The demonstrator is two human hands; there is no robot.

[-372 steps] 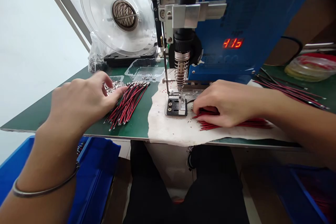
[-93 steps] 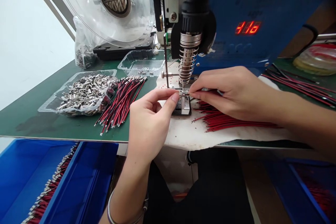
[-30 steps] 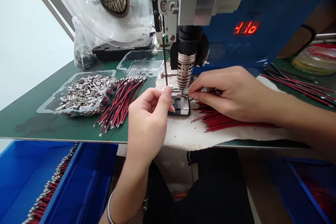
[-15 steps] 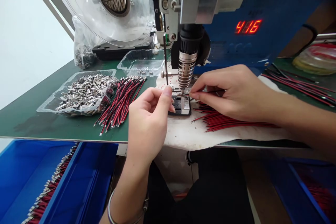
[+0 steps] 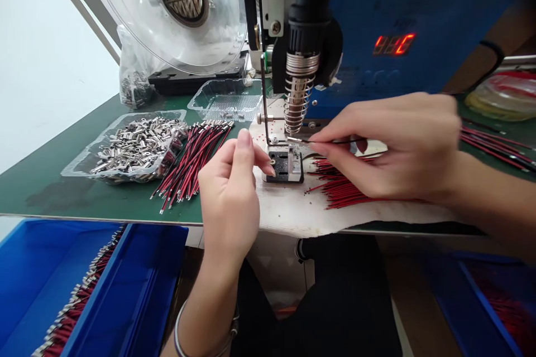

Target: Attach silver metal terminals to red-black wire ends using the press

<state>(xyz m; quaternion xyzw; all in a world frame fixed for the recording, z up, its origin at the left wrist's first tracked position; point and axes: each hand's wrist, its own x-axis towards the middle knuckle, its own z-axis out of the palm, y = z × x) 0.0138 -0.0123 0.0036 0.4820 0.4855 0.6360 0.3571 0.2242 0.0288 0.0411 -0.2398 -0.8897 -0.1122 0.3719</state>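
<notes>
In my right hand, thumb and forefinger pinch a thin dark wire. A silvery metal connector sits at the wire's left end, just below the spring-wrapped tip of the soldering machine. My left hand is beside a small black fixture with a metal block. Its thumb points up, apart from the forefinger, and nothing shows between them. Under my right hand lies a bundle of red and black wires on a white cloth.
A clear tray of metal connectors stands left, next to wires with connectors fitted. Behind are another clear tray and a large clear reel. Blue bins sit below the green table. The machine's blue housing rises behind.
The machine's tip has lifted off the fixture. My right hand has raised the wire and connector from it. My left thumb and forefinger have parted, and that hand has shifted slightly left.
</notes>
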